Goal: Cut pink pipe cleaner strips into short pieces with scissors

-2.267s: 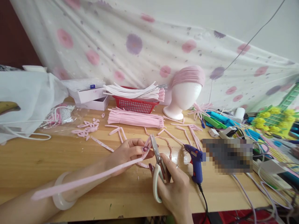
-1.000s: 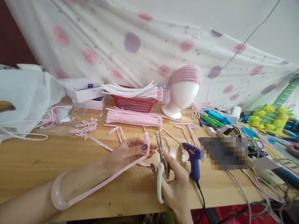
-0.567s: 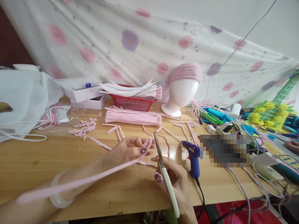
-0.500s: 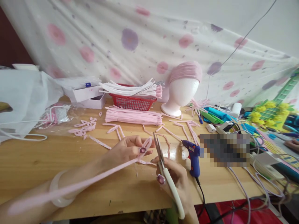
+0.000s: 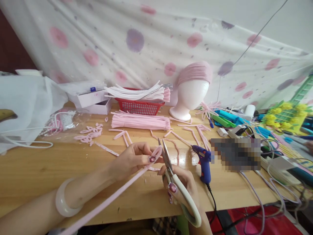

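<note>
Between the thumb and fingers of my left hand [image 5: 137, 160] is pinched a pink pipe cleaner [image 5: 122, 188]. Its far end is bent into a small loop above the thumb, and its long tail runs down to the lower left. My right hand [image 5: 182, 186] grips white-handled scissors [image 5: 187, 199], fingers in the handles. The blades are a little apart and point up, close to the right of the loop. A measuring tape [image 5: 106, 149] lies on the table, partly hidden behind my left hand. Several small pink loops [image 5: 89, 134] are heaped to the left.
A blue glue gun [image 5: 204, 163] stands right of my hands, its cord hanging over the edge. Behind are a pink pipe-cleaner bundle [image 5: 140, 121], a red basket [image 5: 139, 107] and a white foam head [image 5: 192, 98]. Cables and a power strip [image 5: 274, 171] crowd the right, near another person's hand.
The scissor blades have spread apart, and the handles have opened wider. My left hand has shifted slightly right with the loop, and the pipe cleaner's tail hangs lower.
</note>
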A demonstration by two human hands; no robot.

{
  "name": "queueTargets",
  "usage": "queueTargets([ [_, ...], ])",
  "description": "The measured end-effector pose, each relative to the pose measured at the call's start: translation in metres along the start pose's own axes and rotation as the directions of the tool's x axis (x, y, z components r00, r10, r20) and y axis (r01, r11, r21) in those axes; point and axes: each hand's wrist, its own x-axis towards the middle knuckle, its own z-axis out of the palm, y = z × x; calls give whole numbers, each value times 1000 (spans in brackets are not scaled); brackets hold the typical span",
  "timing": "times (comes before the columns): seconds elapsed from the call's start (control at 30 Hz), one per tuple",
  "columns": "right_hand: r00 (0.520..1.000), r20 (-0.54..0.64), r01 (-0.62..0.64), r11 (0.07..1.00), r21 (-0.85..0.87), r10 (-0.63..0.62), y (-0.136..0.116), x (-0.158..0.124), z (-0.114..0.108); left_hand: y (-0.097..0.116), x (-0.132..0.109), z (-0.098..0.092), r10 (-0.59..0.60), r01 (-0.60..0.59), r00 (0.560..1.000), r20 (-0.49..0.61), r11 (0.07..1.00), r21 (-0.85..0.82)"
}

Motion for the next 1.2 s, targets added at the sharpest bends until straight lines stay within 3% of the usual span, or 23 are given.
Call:
queueTargets([
  [0.5,1000,-25,17,999,33,-16,0,0,2,3,0,7,-21,22,999,34,999,-32],
  [0.87,998,-56,-28,999,-21,27,-8,1,4,2,0,4,-29,29,1000,2,1000,-12],
  [1.2,989,-102,-107,994,-11,105,-7,1,5,3,-1,3,-53,53,994,-100,999,-8],
])
